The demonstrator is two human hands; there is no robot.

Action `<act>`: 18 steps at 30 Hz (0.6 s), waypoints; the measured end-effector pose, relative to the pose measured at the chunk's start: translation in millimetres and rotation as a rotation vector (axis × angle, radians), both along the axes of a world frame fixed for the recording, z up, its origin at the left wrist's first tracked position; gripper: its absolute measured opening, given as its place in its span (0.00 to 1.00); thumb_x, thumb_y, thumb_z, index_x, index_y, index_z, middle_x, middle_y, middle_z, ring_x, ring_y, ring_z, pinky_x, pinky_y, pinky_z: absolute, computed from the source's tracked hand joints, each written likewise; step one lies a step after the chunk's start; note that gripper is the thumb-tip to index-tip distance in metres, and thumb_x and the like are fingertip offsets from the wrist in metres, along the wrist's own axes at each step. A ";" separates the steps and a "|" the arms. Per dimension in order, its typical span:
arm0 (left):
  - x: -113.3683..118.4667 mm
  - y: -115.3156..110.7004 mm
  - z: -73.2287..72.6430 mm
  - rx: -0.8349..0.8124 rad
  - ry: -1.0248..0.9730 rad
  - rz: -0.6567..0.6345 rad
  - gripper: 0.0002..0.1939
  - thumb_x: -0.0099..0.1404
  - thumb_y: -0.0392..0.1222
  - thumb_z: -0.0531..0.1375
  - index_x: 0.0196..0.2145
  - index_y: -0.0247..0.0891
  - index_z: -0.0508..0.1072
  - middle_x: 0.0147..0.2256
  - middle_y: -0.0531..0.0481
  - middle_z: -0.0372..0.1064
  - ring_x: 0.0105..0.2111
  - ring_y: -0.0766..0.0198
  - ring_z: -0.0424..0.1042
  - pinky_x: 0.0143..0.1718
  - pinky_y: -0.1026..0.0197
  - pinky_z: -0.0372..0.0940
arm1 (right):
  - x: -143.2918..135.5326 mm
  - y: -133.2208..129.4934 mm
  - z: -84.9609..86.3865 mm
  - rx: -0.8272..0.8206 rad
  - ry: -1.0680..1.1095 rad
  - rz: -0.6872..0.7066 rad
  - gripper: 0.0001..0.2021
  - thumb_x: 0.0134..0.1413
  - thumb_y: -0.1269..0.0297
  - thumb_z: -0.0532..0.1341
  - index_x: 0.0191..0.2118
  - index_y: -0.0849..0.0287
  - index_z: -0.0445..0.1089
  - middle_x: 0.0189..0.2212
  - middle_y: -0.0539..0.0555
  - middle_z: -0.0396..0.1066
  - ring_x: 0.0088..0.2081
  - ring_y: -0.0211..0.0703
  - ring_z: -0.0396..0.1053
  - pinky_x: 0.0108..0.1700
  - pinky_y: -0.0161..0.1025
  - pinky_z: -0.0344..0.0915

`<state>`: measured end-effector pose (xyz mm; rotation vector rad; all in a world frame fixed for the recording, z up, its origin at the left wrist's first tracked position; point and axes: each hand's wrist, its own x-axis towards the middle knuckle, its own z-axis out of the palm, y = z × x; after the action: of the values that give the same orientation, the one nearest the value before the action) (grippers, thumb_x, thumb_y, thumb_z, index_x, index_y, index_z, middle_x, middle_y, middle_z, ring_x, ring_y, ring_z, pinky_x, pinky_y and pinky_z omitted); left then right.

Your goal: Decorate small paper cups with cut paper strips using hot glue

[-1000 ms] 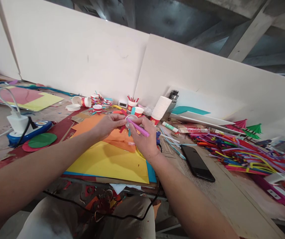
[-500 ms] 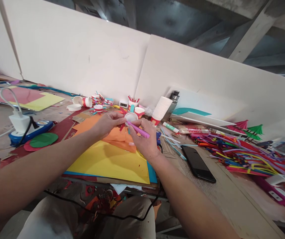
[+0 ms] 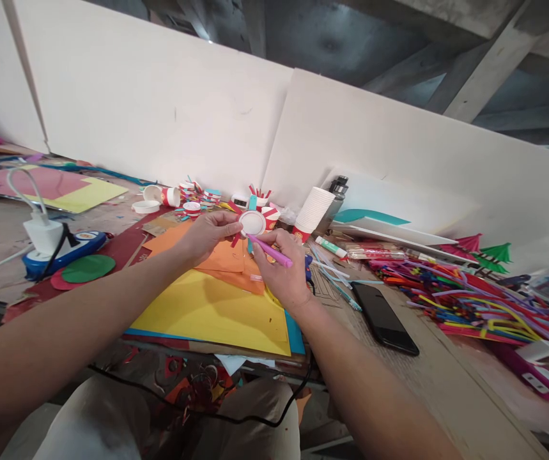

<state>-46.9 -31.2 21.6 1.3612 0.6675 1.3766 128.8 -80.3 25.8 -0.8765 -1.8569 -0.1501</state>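
Between my hands is a cut paper cup, its round white base facing me and red and teal strips sticking out around it. My left hand pinches its left edge between thumb and fingers. A purple marker is gripped in my right hand, its tip at the lower rim of the white base. Whether the tip touches the cup I cannot tell. Beneath my hands lie orange paper and yellow paper on the table.
A stack of paper cups leans behind my right hand. To the right are a black phone, a glue stick and a heap of pipe cleaners. At left sit a blue power strip and a green paper disc.
The cut cup has tilted so its white base faces me more fully. Both hands keep their grips, and the whole view has shifted slightly.
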 end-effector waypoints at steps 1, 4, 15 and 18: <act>-0.3 0.4 -0.3 0.002 -0.003 0.003 0.14 0.48 0.48 0.71 0.25 0.34 0.76 0.23 0.52 0.67 0.24 0.69 0.63 0.28 0.63 0.59 | 0.0 -0.1 0.3 0.000 0.002 0.003 0.02 0.56 0.67 0.61 0.32 0.57 0.68 0.29 0.50 0.73 0.33 0.42 0.68 0.40 0.43 0.58; -1.2 1.8 -1.5 0.003 -0.009 0.010 0.13 0.50 0.47 0.71 0.26 0.34 0.76 0.25 0.51 0.69 0.25 0.69 0.64 0.29 0.62 0.60 | -0.2 -0.6 1.2 -0.003 0.014 0.007 0.02 0.56 0.67 0.61 0.32 0.57 0.68 0.28 0.50 0.73 0.32 0.41 0.68 0.39 0.42 0.59; -2.1 3.8 -3.3 -0.003 -0.030 0.015 0.12 0.50 0.45 0.71 0.27 0.35 0.77 0.26 0.51 0.69 0.25 0.69 0.64 0.30 0.63 0.60 | 0.6 0.9 0.2 0.019 0.032 -0.027 0.03 0.55 0.67 0.61 0.31 0.57 0.68 0.28 0.50 0.73 0.32 0.41 0.68 0.40 0.43 0.59; -2.6 5.4 -4.3 -0.005 -0.031 0.021 0.12 0.51 0.45 0.71 0.27 0.34 0.77 0.26 0.51 0.69 0.26 0.69 0.64 0.30 0.63 0.60 | 0.9 0.7 0.8 0.027 0.033 -0.041 0.03 0.55 0.66 0.62 0.31 0.57 0.68 0.27 0.50 0.72 0.31 0.41 0.68 0.40 0.43 0.59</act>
<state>-49.5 -25.8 17.3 1.3298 0.6656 1.4092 129.7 -79.6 26.6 -0.8940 -1.8032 -0.1849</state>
